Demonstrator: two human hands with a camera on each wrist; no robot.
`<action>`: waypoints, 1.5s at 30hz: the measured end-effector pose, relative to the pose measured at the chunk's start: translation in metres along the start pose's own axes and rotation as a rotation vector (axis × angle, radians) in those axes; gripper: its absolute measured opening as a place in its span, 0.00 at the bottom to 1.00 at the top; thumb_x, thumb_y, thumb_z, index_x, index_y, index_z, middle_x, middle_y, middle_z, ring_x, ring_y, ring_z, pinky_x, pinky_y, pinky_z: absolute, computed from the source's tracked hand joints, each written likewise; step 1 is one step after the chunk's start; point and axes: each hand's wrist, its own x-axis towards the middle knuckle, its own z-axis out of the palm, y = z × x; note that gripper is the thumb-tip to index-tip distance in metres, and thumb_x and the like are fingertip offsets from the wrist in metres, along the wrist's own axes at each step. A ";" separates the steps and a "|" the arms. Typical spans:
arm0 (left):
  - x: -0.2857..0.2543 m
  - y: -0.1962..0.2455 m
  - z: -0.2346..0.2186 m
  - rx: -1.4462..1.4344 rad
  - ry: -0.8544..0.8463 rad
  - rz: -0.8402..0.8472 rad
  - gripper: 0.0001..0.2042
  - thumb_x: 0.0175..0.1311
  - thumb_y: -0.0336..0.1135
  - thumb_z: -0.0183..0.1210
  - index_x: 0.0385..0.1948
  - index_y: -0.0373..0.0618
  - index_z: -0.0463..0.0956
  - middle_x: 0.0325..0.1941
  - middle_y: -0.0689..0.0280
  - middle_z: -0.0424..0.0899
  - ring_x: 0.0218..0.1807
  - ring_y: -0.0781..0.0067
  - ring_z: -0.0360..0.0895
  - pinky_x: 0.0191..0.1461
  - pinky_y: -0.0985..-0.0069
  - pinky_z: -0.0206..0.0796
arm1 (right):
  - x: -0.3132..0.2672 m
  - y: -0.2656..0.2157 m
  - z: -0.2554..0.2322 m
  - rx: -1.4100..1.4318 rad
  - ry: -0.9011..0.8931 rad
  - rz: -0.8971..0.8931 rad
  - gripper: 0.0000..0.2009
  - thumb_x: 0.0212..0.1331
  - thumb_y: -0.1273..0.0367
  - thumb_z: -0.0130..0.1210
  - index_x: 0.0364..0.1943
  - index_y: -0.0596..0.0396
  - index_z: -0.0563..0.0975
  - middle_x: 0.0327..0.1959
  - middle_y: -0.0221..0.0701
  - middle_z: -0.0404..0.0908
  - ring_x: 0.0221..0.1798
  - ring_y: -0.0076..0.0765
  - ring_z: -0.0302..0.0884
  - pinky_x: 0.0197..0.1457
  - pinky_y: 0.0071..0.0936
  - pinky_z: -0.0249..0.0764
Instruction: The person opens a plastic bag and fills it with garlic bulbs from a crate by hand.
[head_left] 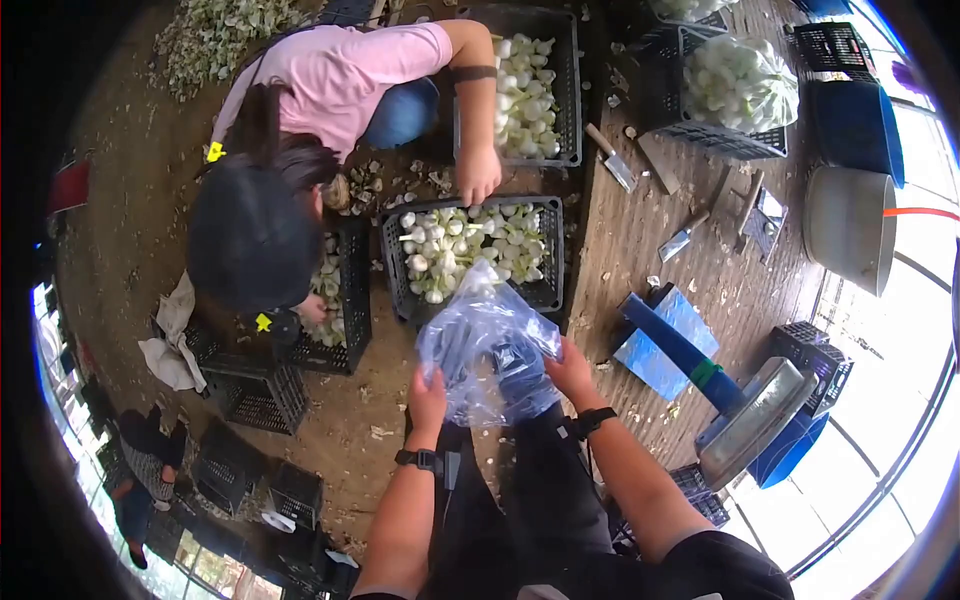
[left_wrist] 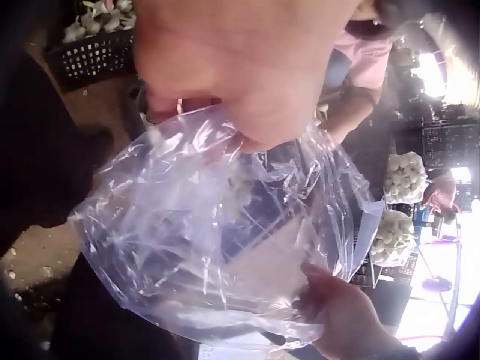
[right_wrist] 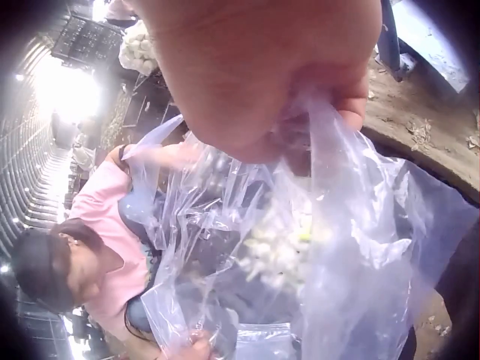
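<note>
A clear plastic bag [head_left: 465, 335] is spread between my two hands in front of my legs, its film puffed and wrinkled. My left hand [head_left: 428, 400] pinches its left edge, thumb showing on the film. On the opposite edge my right hand [head_left: 572, 372] grips the plastic; in the right wrist view bunched film [right_wrist: 322, 124] runs up into the curled fingers. The bag's far end overlaps the near side of a black crate [head_left: 392, 262] of white garlic bulbs [head_left: 440, 245]. Through the film in the right wrist view, the bulbs [right_wrist: 277, 251] look blurred.
Across from me a person in a pink shirt [head_left: 335, 75] bends over, one hand [head_left: 478, 178] at the crate's far rim. Another garlic crate [head_left: 572, 90] stands behind. Right, a wooden platform [head_left: 640, 250] bears knives [head_left: 685, 235] and a blue-armed metal device [head_left: 690, 370]. Stacked crates [head_left: 255, 395] stand left.
</note>
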 end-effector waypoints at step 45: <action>0.067 -0.038 0.070 0.621 -1.087 -0.387 0.23 0.55 0.44 0.49 0.50 0.38 0.71 0.48 0.48 0.78 0.53 0.49 0.74 0.56 0.62 0.66 | 0.303 0.005 0.144 -0.568 -0.344 -0.434 0.14 0.47 0.72 0.52 0.41 0.49 0.79 0.47 0.38 0.77 0.47 0.47 0.76 0.48 0.40 0.74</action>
